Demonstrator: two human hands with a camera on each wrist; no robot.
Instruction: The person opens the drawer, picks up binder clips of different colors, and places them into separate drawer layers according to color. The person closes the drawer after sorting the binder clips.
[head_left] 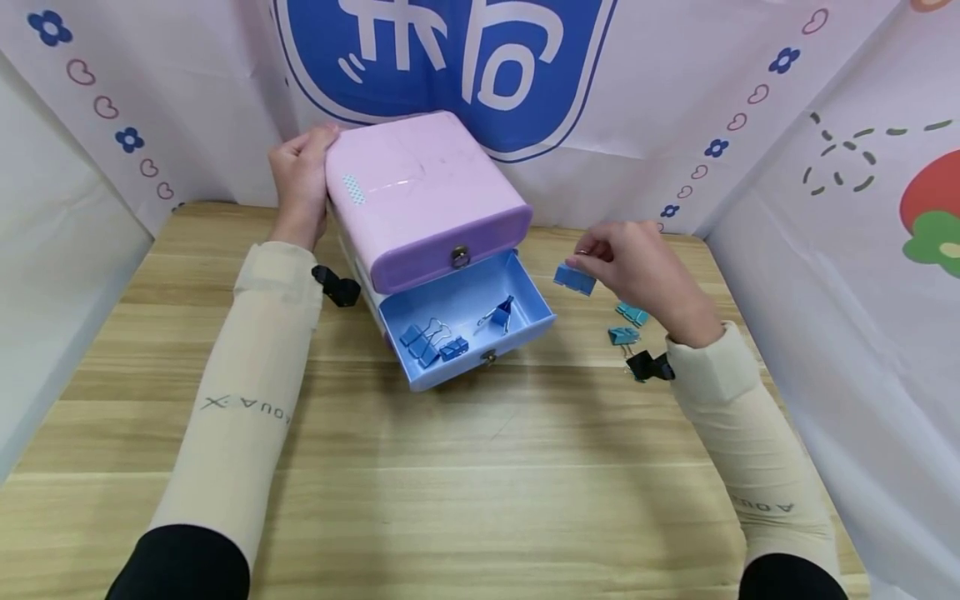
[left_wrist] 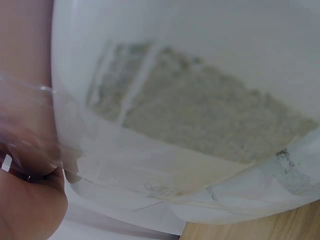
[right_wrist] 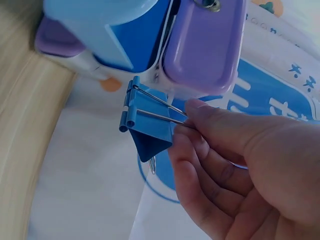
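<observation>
Behind everything hangs the white printed backdrop, close against the rear of my work. Below it, the wooden table carries the drawer box, which stands angled toward my right, presumably so that its open side faces the reaching arm. Its purple upper drawer is closed and overhangs the back of the pulled-out blue drawer, so access seems easiest from the front or right. My left hand grips the rear left corner, fingers bent round it, probably to keep the box from sliding (the wrist view shows mostly its pale wall). My right hand pinches a large blue binder clip by its wire handle, likely because the wire gives a slim hold; the clip hangs to the right of the blue drawer, apart from it. The black wrist device hides part of the table beside the loose teal clips; whether more lie beneath, I cannot tell. Smallest are the blue clips inside the drawer: a group at left, another nearer the right wall.
</observation>
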